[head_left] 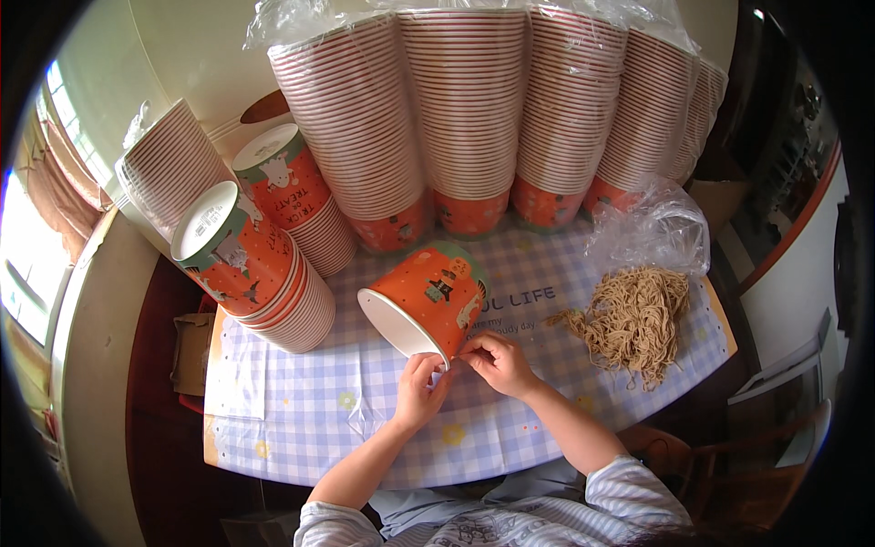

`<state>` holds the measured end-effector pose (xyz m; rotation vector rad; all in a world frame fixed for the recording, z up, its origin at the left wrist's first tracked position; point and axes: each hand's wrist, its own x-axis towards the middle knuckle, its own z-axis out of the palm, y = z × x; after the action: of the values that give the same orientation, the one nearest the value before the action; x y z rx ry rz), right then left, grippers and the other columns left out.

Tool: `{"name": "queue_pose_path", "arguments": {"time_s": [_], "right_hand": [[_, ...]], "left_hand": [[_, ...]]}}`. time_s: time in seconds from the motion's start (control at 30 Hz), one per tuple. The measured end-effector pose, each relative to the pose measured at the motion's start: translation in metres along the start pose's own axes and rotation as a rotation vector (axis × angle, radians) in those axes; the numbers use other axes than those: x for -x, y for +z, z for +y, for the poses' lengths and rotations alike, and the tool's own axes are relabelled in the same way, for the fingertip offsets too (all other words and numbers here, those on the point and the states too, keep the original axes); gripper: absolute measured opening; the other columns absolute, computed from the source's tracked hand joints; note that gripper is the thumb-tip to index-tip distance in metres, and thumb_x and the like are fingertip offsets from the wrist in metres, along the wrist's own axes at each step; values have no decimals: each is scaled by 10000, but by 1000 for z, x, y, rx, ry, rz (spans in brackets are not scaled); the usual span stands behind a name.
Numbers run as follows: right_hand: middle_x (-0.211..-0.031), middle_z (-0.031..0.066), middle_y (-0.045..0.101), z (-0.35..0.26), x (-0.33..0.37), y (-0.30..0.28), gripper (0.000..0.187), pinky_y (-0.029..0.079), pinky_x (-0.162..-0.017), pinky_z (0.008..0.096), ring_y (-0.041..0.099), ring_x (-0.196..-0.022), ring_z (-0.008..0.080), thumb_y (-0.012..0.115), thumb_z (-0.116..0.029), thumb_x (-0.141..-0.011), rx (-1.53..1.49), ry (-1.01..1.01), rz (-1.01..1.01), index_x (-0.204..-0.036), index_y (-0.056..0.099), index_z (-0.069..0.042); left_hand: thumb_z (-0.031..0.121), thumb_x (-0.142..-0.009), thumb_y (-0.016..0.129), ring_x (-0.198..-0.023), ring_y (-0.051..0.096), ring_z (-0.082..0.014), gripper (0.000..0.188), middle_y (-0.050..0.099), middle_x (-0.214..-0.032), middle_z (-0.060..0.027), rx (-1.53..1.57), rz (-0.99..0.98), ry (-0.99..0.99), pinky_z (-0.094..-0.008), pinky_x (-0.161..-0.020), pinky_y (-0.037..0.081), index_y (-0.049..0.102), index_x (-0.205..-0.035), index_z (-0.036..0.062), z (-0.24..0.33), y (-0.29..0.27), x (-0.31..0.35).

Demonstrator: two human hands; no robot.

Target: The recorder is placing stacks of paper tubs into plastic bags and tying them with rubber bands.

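Observation:
An orange paper bucket (415, 284) with a green base band and printed figures lies tilted on its side at the table's middle, its white mouth turned toward the lower left. My left hand (421, 390) pinches the near edge of its rim, thumb and fingers closed. Just right of it, my right hand (499, 365) is also closed in a pinch against the bucket's side by the rim. Whatever sits between the right fingertips is too small to make out. To the right of both hands lies a loose heap of tan twine (638, 324).
Tall plastic-wrapped stacks of paper buckets (465, 118) line the table's back. Upside-down bucket stacks (232, 251) stand at the left, beside another wrapped stack (173, 164). A crumpled clear bag (658, 228) touches the twine. Blue checked cloth (319, 410) covers the table; a chair (756, 456) stands right.

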<state>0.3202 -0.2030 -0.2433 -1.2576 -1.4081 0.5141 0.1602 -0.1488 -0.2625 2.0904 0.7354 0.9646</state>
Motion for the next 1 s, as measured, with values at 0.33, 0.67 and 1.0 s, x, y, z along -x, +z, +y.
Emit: {"name": "queue_pose_path", "arguments": {"time_s": [0.33,0.67,1.0], "right_hand": [[-753,56,567,-1,2,2,79,464,-539,244,566,-617,144,616,-25,-717,104,-75,43,-793,595,-31],[-689,39,568,-3,4,6,83,469,-529,255,574,-592,154,629,-36,-686,174,-130,81,-733,561,-47],[-738,57,571,-2,8,10,168,480,-553,296,584,-650,207,619,-16,-681,210,-130,90,-817,533,-64]], "left_hand": [[2,-703,609,-717,540,-170,246,538,-874,-62,3,5,19,-251,-524,443,554,-935,65,-2,1,1],[26,-710,621,-726,531,-174,236,538,-874,-60,-6,1,22,-252,-518,435,554,-933,61,-3,1,1],[36,-710,627,-717,535,-175,246,538,-867,-56,10,8,14,-259,-528,434,550,-942,64,-2,2,1]]}}
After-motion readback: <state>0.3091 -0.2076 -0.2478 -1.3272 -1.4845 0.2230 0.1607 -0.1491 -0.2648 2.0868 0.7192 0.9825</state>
